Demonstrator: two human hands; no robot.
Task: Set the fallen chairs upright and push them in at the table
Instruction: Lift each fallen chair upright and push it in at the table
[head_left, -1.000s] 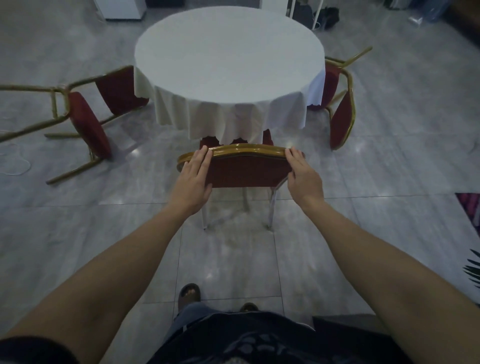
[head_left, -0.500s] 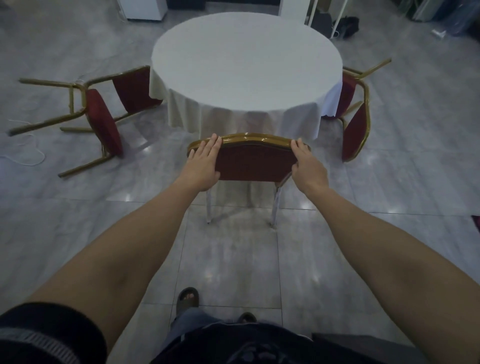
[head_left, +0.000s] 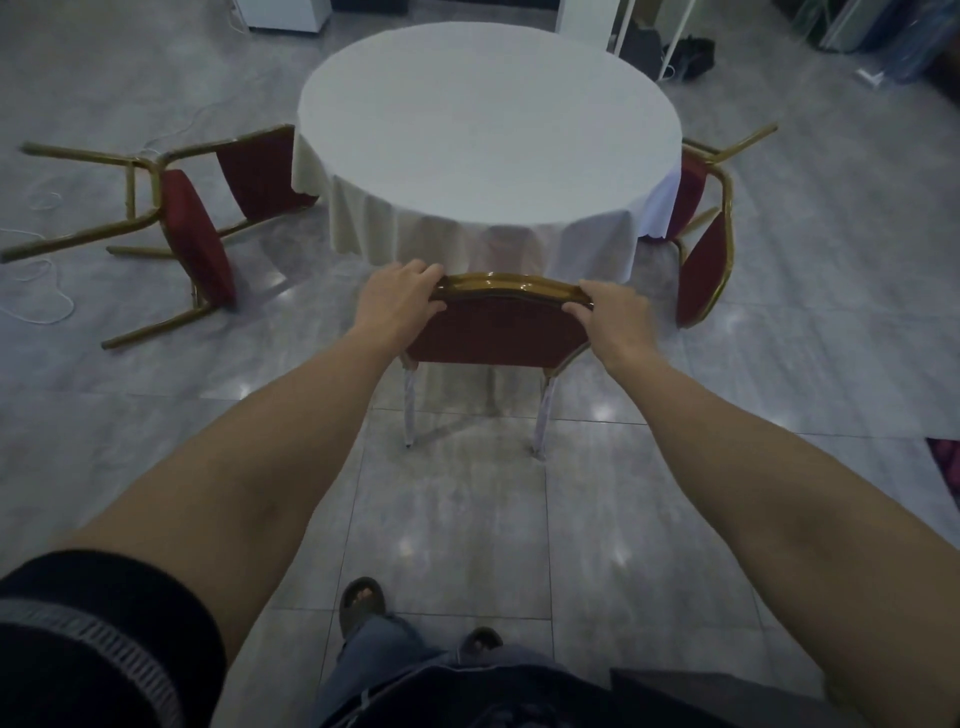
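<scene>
Both hands, left hand (head_left: 400, 301) and right hand (head_left: 613, 317), fingers clamped on upright chair (head_left: 498, 332) top rail; desk (head_left: 488, 140) dead ahead, twelve o'clock.

Upright chair (head_left: 496, 332) seat hidden under tablecloth (head_left: 488, 244); table legs hidden.

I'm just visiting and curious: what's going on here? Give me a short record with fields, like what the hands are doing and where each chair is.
left hand: grips the left end of the upright chair's top rail
right hand: grips the right end of the same rail
upright chair: stands on its legs, backrest close to the tablecloth's hanging edge
round table: covered by a white tablecloth
left fallen chair: lies on its side on the floor
right fallen chair: tipped over beside the table
remaining: two chairs not yet upright
</scene>
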